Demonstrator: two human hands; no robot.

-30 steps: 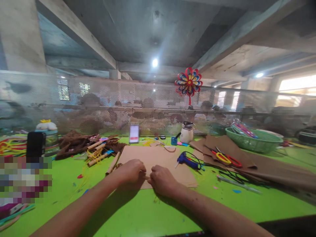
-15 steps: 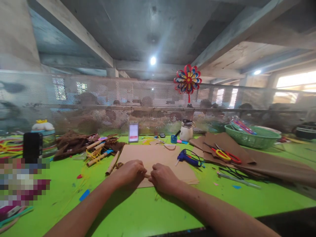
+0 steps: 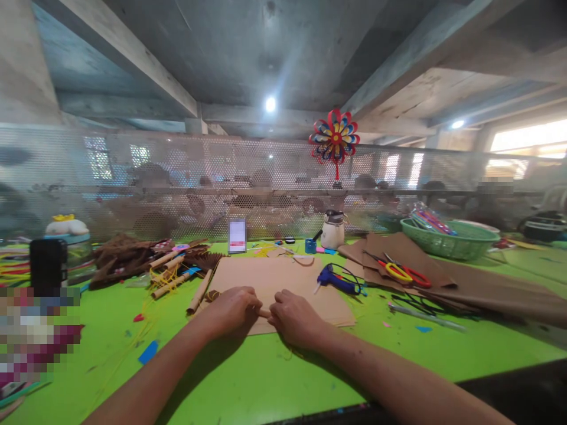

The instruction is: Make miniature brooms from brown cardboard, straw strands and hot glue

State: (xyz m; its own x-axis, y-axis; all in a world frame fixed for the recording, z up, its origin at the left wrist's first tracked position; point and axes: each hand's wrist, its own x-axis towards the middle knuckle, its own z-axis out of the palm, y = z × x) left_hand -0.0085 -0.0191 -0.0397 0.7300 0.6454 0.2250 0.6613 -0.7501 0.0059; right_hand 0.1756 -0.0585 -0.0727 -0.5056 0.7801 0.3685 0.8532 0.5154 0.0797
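Note:
A stack of light-brown paper sheets (image 3: 270, 274) lies on the green table. Over its front edge, my left hand (image 3: 234, 308) and my right hand (image 3: 293, 316) face each other with fingers curled in. Between them shows a short stretch of a thin brown paper roll (image 3: 264, 313), one end in each hand's fingers. Whether this roll is still part of the top sheet, I cannot tell. Just right of the stack, a blue glue gun (image 3: 332, 278) rests with its nozzle over the paper. A finished paper tube (image 3: 200, 292) leans along the left edge.
Several paper tubes with yellow strands (image 3: 167, 288) and crumpled brown material (image 3: 119, 260) lie left. A phone (image 3: 237, 236) stands behind the paper. To the right are scissors (image 3: 405, 273) on dark brown paper (image 3: 425, 251), a silver pen-like tool (image 3: 427, 317) and a green basket (image 3: 447, 239).
The view has shifted slightly, so things sit a little further left. My hands are slightly further apart, with more of the paper roll showing between them.

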